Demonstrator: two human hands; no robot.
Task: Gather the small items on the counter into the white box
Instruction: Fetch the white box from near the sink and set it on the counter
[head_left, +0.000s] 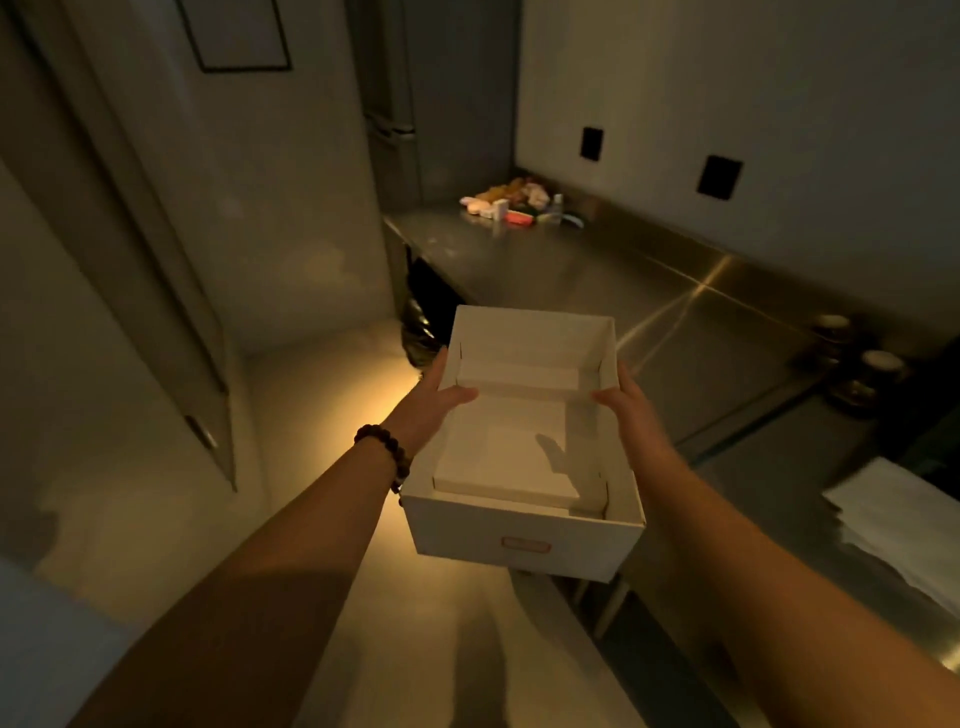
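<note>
I carry an open white cardboard box (519, 530) in front of me, above the floor beside the steel counter (675, 332). My left hand (436, 395) grips its left wall with the thumb hooked over the rim. On the opposite wall, my right hand (621, 397) holds the same way. Inside the box only a flat white insert shows. A pile of small items (519, 205) lies at the far end of the counter in the corner: packets, a small clear bottle, a red piece, white pieces.
Two small round containers (857, 364) stand at the counter's right side. A white sheet or cloth (904, 525) lies on the near right part. A black bag (421, 332) sits under the counter's far end. Walls and a door close off the left.
</note>
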